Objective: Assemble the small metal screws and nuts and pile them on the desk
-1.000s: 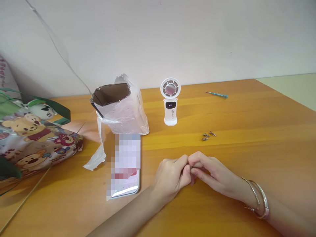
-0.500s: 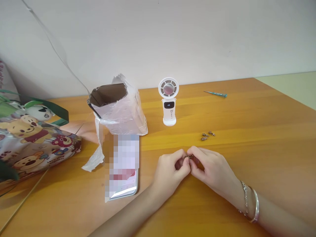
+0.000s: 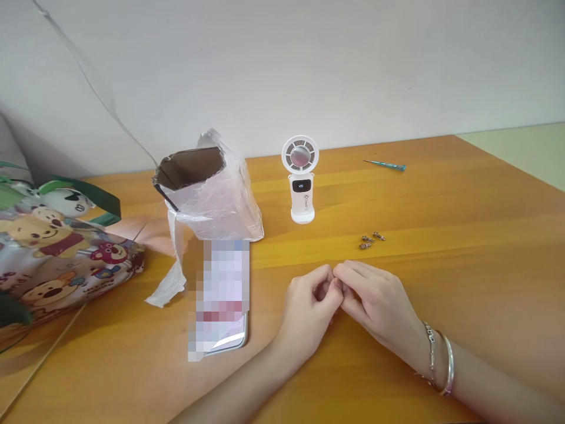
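Note:
My left hand (image 3: pixel 311 306) and my right hand (image 3: pixel 375 300) meet fingertip to fingertip just above the table, both closed in a pinch. Between them is a small brownish metal piece; it showed half a second ago, and the fingers now cover it almost fully. Which hand bears more of it I cannot tell. Just beyond my fingertips, several small metal screws (image 3: pixel 366 239) lie in a loose group on the wood.
A white handheld fan (image 3: pixel 302 200) with a lit display stands upright. Farther right lies a teal screwdriver (image 3: pixel 388 166). An open box in torn white wrapping (image 3: pixel 220 206), a phone (image 3: pixel 241 333) partly blurred out, and a cartoon-print bag (image 3: pixel 66 253) are on the left of the table (image 3: pixel 463 247).
My fingers have shifted and closed further over the small metal piece, which is now hidden. The camera view has moved slightly. The screws, fan and screwdriver lie as before.

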